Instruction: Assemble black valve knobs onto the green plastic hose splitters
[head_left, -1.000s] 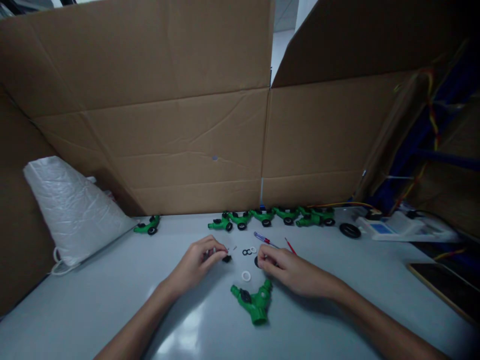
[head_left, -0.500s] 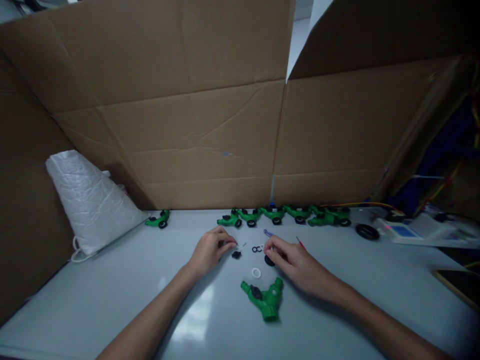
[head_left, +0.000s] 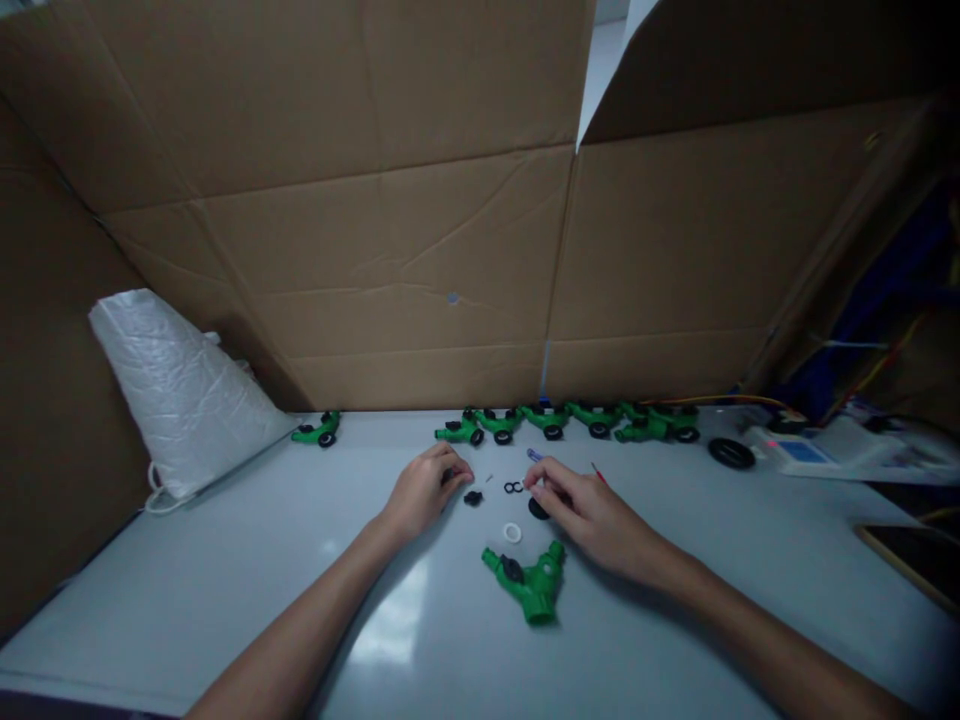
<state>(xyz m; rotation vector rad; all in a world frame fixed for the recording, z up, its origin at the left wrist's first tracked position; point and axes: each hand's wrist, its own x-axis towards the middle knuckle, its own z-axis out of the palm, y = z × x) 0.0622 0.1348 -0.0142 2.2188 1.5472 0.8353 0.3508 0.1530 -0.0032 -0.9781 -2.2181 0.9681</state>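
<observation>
My left hand (head_left: 425, 492) rests on the table with thumb and fingers closed; whatever is between them is hidden. Just right of its fingertips lie a small black knob-like part (head_left: 472, 498) and a tiny thin pin (head_left: 489, 478). My right hand (head_left: 581, 503) is pinched low over the table, its fingertips at a small pale piece too small to make out. Two small black rings (head_left: 513, 488) lie left of those fingertips. Partly under the hand is a black disc-shaped ring (head_left: 538, 508). Nearer me are a white ring (head_left: 511, 533) and a green Y-shaped hose connector (head_left: 534, 588) with one black knob.
Several green connectors with black parts (head_left: 551, 422) line the back edge, and one more (head_left: 317, 430) stands at left. A white wrapped bundle (head_left: 184, 400) is far left. Black rings (head_left: 732, 454) and a white device (head_left: 806, 452) sit at right. Cardboard walls (head_left: 420, 240) enclose the table.
The view has tilted a little, so the table things appear higher. My right fingertips have shifted slightly left, onto the small pale piece. My left hand stays nearly in place.
</observation>
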